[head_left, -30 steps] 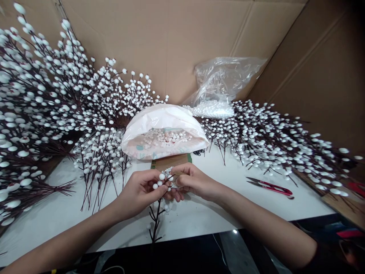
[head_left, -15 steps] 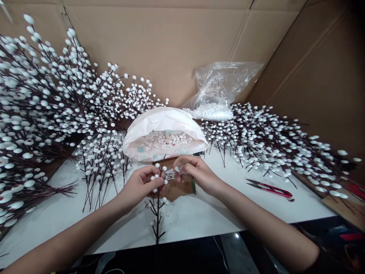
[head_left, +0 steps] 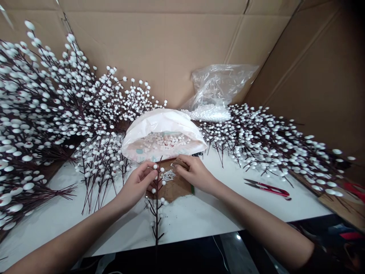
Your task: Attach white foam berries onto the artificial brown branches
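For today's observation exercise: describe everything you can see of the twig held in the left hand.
The twig is a thin, dark brown branched stem, plastic-looking, with small white beads on several side tips; some tips are bare. It stands roughly upright over the white table, its foot past the near edge. The left hand pinches it near the top. The right hand is beside it, apart.

A thin dark twig (head_left: 156, 201) with little white balls on it stands up near the front of the table. A small shiny white clump (head_left: 168, 175) lies just right of it.
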Tool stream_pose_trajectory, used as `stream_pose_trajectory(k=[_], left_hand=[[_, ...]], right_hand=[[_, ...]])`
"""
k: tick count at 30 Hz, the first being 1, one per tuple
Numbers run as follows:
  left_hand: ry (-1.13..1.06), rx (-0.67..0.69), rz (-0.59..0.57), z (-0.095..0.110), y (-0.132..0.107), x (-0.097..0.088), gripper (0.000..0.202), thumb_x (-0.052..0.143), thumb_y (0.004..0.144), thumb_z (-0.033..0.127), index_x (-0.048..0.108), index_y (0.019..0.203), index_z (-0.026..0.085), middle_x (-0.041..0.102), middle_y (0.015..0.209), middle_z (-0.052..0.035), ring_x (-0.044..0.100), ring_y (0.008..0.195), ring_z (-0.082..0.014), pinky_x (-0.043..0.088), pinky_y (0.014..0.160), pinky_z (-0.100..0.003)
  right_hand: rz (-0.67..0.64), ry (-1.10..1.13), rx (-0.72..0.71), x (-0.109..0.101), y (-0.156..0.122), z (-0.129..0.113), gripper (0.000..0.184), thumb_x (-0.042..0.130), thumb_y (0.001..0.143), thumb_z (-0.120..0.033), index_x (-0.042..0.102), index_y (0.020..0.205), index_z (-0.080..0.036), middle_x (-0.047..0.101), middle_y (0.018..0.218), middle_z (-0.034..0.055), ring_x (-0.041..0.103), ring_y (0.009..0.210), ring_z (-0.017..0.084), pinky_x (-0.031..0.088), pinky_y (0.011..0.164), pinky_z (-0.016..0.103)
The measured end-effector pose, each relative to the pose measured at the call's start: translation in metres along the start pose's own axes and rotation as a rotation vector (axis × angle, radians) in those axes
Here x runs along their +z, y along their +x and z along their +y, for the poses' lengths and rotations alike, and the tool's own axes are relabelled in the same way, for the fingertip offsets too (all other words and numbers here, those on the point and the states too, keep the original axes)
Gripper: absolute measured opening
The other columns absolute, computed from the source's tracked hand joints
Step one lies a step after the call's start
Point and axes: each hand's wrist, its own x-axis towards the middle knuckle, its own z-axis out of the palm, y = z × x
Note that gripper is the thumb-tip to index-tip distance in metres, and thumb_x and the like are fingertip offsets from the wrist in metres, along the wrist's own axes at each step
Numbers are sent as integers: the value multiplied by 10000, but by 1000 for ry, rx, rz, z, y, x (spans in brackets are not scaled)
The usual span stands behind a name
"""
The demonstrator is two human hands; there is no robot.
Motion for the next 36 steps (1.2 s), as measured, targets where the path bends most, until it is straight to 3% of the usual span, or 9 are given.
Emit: stream_pose_trajectory(k=[5,14,25,36], left_hand=[[-13,29,-5,-2,2,-1,268,565,822,428,468,937,206,517,648,50,529,566,-96,409,493,-192],[-24,77,2,-11,5,-4,199,524,854,399,467,913,217,489,599,63,496,510,-90,399,474,-199],[-76,21,111,-14,9,-5,179,575,793,338,463,812,200,517,651,58,540,558,-88,413,525,-194],[-122,-34,141,-10,7,-5,121,541,771,276,451,778,195,479,622,59,502,533,-85,404,530,-207]], right_hand=[[-131,-76,-45,4,1,-1,104,429,856,-183,449,755,-191,507,656,-24,465,596,117,264,545,234],[-119,-96,-92,11,4,3,105,471,850,-165,465,747,-187,555,704,-4,513,660,131,284,565,229],[-165,-131,-109,20,11,1,58,490,821,-159,526,855,-189,622,783,18,558,709,151,301,575,228],[-210,-204,-80,27,11,1,169,469,847,-194,433,682,-192,550,644,-14,500,593,125,245,527,222]])
